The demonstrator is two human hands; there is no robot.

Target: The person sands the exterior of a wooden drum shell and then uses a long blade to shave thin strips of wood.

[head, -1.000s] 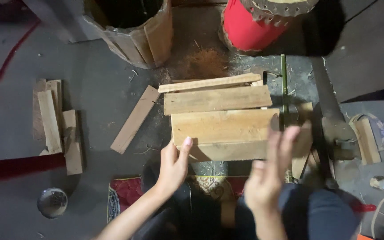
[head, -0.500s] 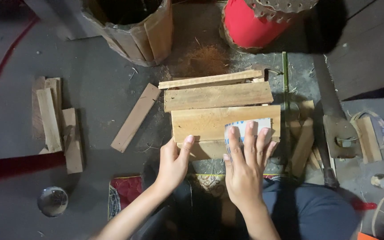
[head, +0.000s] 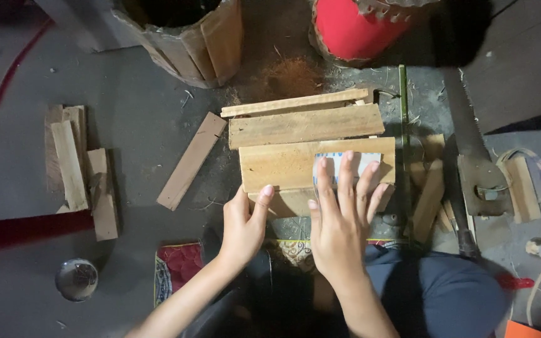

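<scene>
Wooden planks (head: 295, 164) on grey floor (head: 133, 144)

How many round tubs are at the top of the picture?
2. A wooden-slat tub stands at the top left of the boards, and a red tub at the top right. Both are cut off by the picture's edge.

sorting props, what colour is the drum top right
Red, seen in the head view.
</scene>
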